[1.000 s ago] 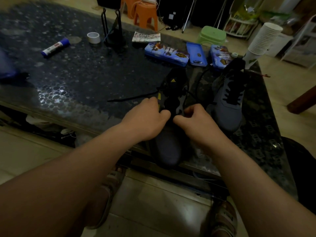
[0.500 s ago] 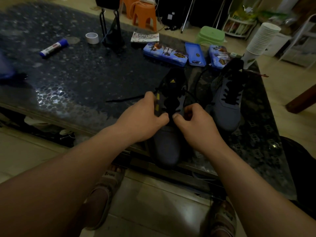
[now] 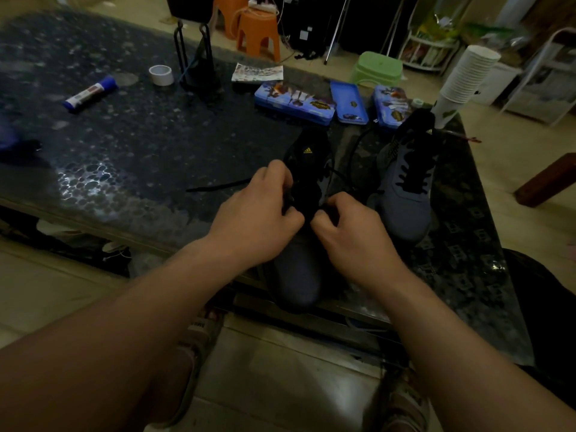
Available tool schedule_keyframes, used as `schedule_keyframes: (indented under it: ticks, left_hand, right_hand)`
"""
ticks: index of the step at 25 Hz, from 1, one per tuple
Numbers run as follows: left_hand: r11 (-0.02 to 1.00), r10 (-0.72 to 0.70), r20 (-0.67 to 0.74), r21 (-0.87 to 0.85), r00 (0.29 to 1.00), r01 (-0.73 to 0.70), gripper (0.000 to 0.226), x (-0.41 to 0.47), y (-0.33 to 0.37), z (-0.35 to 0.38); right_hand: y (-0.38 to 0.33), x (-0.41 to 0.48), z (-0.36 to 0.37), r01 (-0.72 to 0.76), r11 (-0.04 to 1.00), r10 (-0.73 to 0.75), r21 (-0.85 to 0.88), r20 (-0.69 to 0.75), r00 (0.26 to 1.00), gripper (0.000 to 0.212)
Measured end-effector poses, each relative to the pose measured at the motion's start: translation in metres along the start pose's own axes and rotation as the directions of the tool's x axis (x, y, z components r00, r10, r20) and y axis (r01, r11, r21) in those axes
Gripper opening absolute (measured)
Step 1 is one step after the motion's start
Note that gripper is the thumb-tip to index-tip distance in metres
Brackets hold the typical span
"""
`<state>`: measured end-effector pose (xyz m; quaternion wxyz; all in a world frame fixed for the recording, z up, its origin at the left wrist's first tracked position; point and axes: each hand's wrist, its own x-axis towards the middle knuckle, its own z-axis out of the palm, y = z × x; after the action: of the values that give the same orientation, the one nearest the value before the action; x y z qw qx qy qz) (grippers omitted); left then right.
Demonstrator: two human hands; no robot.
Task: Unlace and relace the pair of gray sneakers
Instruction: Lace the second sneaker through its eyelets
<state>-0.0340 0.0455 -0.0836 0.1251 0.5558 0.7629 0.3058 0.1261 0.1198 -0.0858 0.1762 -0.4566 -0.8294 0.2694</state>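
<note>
Two gray sneakers stand on the dark table's near right part. The near sneaker (image 3: 299, 269) points its toe at me over the table's front edge. My left hand (image 3: 258, 216) and my right hand (image 3: 346, 229) sit over its lace area, fingers curled and pinching the black lace (image 3: 218, 186), whose loose end trails left across the table. Another lace end loops right behind the shoe. The second sneaker (image 3: 405, 185) stands to the right with its black lace threaded through the eyelets.
The dark pebble-patterned table (image 3: 124, 145) carries a glue stick (image 3: 90, 95), a tape roll (image 3: 161, 75), a black stand (image 3: 196, 63), blue pencil cases (image 3: 294, 102) and a stack of paper cups (image 3: 464, 79). Orange stools (image 3: 258, 32) and a green stool (image 3: 378, 68) stand beyond.
Both hands stayed on the near sneaker's laces; the left hand's fingers shifted slightly up along the tongue and the right hand curled tighter.
</note>
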Motion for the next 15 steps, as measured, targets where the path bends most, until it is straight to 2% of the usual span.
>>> schedule_keyframes:
  ticks: [2, 4, 5, 8, 12, 14, 15]
  left_hand:
    - [0.993, -0.024, 0.033, -0.118, 0.999, 0.028, 0.016, 0.008, -0.004, -0.009]
    - [0.987, -0.039, 0.043, -0.157, 0.998, 0.045, 0.007, 0.017, -0.007, -0.015]
    - [0.986, -0.041, 0.036, -0.16, 0.999, 0.046, 0.009, 0.02, -0.008, -0.015]
    - [0.987, -0.057, -0.029, -0.155, 0.998, 0.052, 0.017, 0.024, -0.006, -0.007]
    - [0.988, -0.039, -0.09, -0.154, 0.995, 0.024, 0.017, 0.027, -0.007, -0.001]
    - [0.986, -0.028, -0.065, -0.165, 0.997, 0.017, 0.016, 0.027, -0.009, -0.003]
    - [0.986, -0.02, -0.041, -0.164, 0.999, 0.013, 0.015, 0.027, -0.009, -0.004]
  right_hand:
    - [0.006, 0.006, -0.013, -0.076, 0.984, 0.059, 0.159, 0.106, 0.993, 0.02]
    - [0.01, 0.014, -0.016, -0.157, 0.922, 0.139, 0.353, 0.076, 0.987, 0.018]
    - [0.01, 0.018, -0.016, -0.151, 0.91, 0.149, 0.387, 0.037, 0.988, 0.016]
    - [0.005, 0.024, -0.01, -0.05, 0.936, 0.068, 0.349, -0.04, 0.997, 0.008]
    - [0.005, 0.026, -0.015, -0.022, 0.933, 0.036, 0.36, -0.03, 0.999, 0.01]
    - [0.002, 0.027, -0.017, -0.003, 0.955, 0.017, 0.296, -0.044, 0.999, 0.005]
    - [-0.001, 0.028, -0.017, 0.02, 0.977, -0.005, 0.212, -0.071, 0.997, 0.011]
